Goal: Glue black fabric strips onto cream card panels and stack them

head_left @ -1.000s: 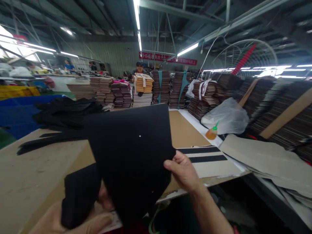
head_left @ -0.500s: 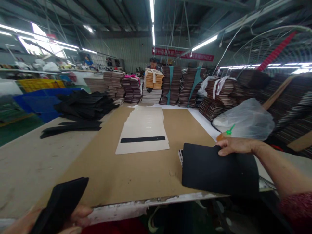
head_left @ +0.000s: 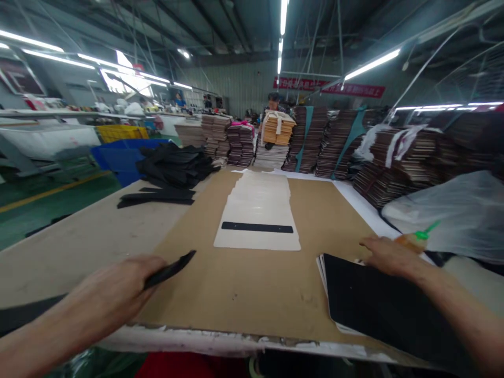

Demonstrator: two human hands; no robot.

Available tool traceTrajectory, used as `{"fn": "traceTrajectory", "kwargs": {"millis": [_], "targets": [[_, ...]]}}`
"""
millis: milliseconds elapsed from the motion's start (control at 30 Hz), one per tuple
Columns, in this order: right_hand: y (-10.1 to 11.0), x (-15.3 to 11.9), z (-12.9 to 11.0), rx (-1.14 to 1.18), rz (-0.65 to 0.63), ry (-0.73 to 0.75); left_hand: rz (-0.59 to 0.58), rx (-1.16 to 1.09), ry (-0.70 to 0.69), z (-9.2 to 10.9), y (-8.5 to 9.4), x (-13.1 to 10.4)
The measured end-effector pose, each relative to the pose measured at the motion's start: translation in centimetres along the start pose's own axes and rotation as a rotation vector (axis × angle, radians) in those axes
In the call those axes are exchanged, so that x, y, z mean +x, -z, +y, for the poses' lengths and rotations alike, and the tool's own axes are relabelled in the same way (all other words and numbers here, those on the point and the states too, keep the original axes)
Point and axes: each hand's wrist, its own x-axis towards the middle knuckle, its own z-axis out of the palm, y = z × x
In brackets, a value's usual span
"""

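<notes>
My left hand (head_left: 122, 281) is closed around a bundle of black strips (head_left: 171, 269), held above the near left part of the table. The strips' other end sticks out behind the wrist at the left edge. My right hand (head_left: 388, 255), its fingers stretched out, hovers by the far edge of a black panel (head_left: 386, 304) lying on several pale sheets at the near right. Just beyond that hand is a glue bottle (head_left: 413, 240) with a green tip. Mid-table, one black strip (head_left: 258, 227) lies across the nearest of the overlapping white sheets (head_left: 255, 207).
Loose black strips (head_left: 157, 196) and a heap of black pieces (head_left: 173, 164) lie at the far left, beside a blue bin (head_left: 122, 160). Tall stacks of brown pieces (head_left: 311, 139) line the back. Clear plastic (head_left: 457, 210) bulges at the right. A person stands behind the stacks.
My left hand has risen and moved in over the table with the strips. My right hand has let go of the black panel, now lower on the pale sheets. The view has turned left.
</notes>
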Motion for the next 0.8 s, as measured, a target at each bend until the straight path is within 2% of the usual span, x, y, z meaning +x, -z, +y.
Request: {"fn": "traceTrajectory", "kwargs": {"millis": [100, 167, 267, 367, 500, 600, 700, 800], "targets": [[-1.9, 1.3, -6.4, 0.124, 0.054, 0.289, -0.056, 0.079, -0.17, 2.0, -0.6, 3.7], [-3.0, 2.0, -10.9, 0.168, 0.018, 0.43, -0.012, 0.069, -0.201, 3.5, -2.0, 5.9], [-4.3, 2.5, -15.3, 0.077, 0.008, 0.369, 0.007, 0.052, -0.25, 5.5, -4.3, 8.1], [-5.4, 2.0, -16.6, -0.014, 0.021, 0.309, 0.027, 0.032, -0.28, 6.4, -5.6, 8.3], [-6.4, -0.8, -16.5, -0.079, 0.03, 0.308, 0.041, -0.003, -0.299, 5.8, -5.8, 6.4], [-7.7, -4.1, -16.6, -0.07, 0.047, 0.334, 0.026, -0.02, -0.305, 4.5, -5.6, 3.4], [-10.6, -7.6, -16.0, -0.061, 0.096, 0.401, -0.034, -0.046, -0.299, 2.9, -5.5, -0.9], [-14.6, -10.3, -14.3, -0.055, 0.262, 0.548, -0.101, -0.08, -0.243, 1.2, -5.7, -5.8]]}}
